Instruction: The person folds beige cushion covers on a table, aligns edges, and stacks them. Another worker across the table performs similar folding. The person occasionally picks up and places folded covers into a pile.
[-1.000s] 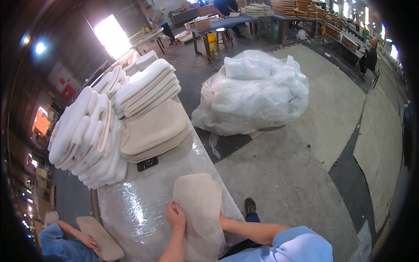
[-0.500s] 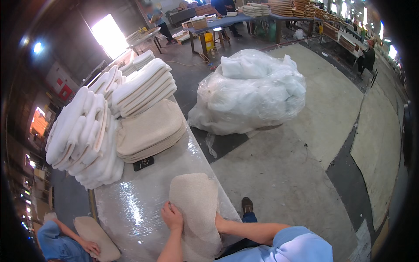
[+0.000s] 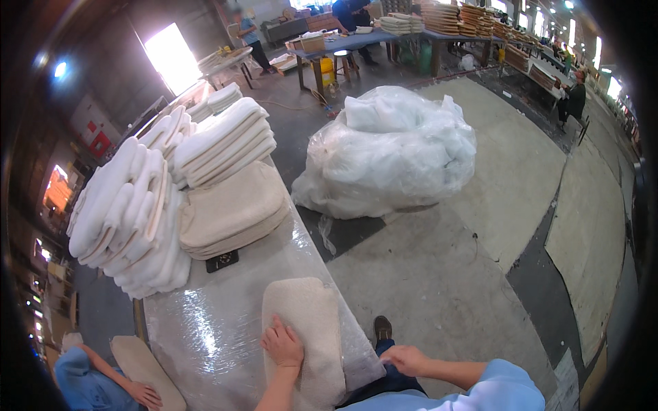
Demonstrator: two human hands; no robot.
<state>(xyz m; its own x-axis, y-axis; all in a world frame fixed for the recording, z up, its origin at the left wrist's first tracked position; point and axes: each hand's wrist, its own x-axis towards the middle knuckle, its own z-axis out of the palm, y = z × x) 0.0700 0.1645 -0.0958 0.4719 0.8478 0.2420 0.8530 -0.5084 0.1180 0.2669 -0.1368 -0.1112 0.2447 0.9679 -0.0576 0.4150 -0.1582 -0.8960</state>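
Across the middle of a beige rounded-rectangle fabric panel [image 3: 319, 332], the left hand [image 3: 282, 344] lies palm down, its fingers loosely extended and a little apart, pressing on the cloth without gripping it. The right hand [image 3: 404, 359] is off the panel, just beyond the table's right edge, with its fingers curled inward; whether anything is pinched in them cannot be told. Below it shows a dark shoe [image 3: 382, 328].

The panel lies flat at the near end of a table [image 3: 247, 301] wrapped in shiny clear film. Farther up the table sits a neat stack of beige panels [image 3: 233, 212], with a small black flat object [image 3: 222, 261] at its near edge. Behind and to the left rise folded white padded pieces [image 3: 223, 147] and a taller, slumping white pile [image 3: 123, 212].

At the lower left, a co-worker's hand [image 3: 142, 394] rests on another beige panel [image 3: 140, 366]. Right of the table, a bulky clear-plastic bundle [image 3: 391, 161] of white material stands on the floor. Beyond it are a blue-topped workbench [image 3: 349, 42] and a yellow bucket [image 3: 325, 70].
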